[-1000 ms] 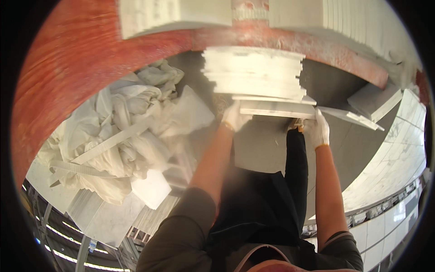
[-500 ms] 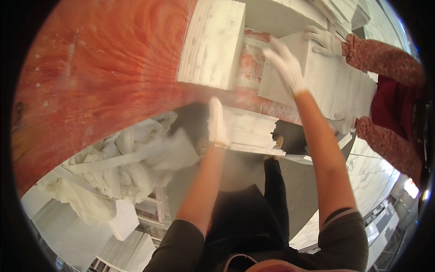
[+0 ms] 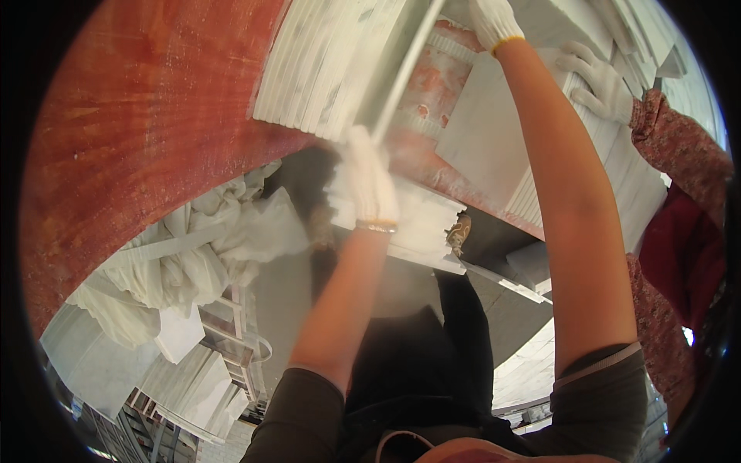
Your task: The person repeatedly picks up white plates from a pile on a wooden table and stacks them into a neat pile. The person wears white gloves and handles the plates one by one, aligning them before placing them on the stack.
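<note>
The left hand (image 3: 369, 184), blurred, is at the near end of a tile (image 3: 411, 69), which shows edge-up, right of the left stack (image 3: 309, 69). The right hand (image 3: 495, 23) is farther off, fingertips unseen. I cannot tell whether either grips.

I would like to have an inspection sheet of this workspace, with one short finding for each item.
Surface: red tabletop, pale marks.
Job's things: white slab, narrow edge showing, between left slab row and right slab row.
Clutter: crumpled white sheeting below the tabletop's near edge.
Grip: left hand, gloved, blurred, at the slab's near end; right hand, gloved, near its far end; hold unclear.
Cables: nothing seen.
Surroundings: co-worker's gloved hand on the right slab row.
</note>
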`<state>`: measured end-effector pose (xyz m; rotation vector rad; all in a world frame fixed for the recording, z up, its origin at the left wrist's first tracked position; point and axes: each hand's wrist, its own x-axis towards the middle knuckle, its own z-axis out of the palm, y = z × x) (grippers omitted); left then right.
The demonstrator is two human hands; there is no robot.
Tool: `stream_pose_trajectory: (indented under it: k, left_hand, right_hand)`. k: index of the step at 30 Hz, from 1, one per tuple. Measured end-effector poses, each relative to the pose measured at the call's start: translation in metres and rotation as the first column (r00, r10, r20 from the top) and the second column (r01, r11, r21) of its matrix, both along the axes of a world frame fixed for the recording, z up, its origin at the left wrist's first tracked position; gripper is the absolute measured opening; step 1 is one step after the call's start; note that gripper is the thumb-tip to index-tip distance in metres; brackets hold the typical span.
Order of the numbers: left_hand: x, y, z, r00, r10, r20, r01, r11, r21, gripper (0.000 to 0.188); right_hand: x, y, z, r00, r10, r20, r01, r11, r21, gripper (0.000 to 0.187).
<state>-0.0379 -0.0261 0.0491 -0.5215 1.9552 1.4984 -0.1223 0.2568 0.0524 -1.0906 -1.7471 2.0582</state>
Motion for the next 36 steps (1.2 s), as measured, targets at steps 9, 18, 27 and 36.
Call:
stream_pose_trajectory:
  k: [9, 18, 27, 36]
  left_hand:
    - [0.014, 0.000, -0.006, 0.927, 0.203, 0.316, -0.358, 0.731, 0.581, 0.105]
    - [-0.005, 0.000, -0.002, 0.866, 0.365, 0.342, -0.480, 0.799, 0.361, 0.125]
    - [-0.001, 0.008, 0.016, 0.917, 0.271, 0.294, -0.343, 0.911, 0.229, 0.123]
    - [0.019, 0.016, 0.028, 0.935, 0.226, 0.274, -0.294, 0.925, 0.239, 0.093]
  right_hand:
    - [0.020, 0.007, 0.009, 0.998, 0.066, -0.013, -0.063, 0.986, 0.154, 0.060]
    - [-0.033, 0.006, -0.012, 0.981, 0.180, -0.070, -0.177, 0.983, 0.044, 0.050]
    - [-0.017, -0.019, 0.031, 0.993, -0.011, 0.114, 0.009, 1.000, 0.015, 0.045]
    - [-0.016, 0.014, -0.019, 0.964, 0.068, -0.256, -0.041, 0.993, 0.110, 0.026]
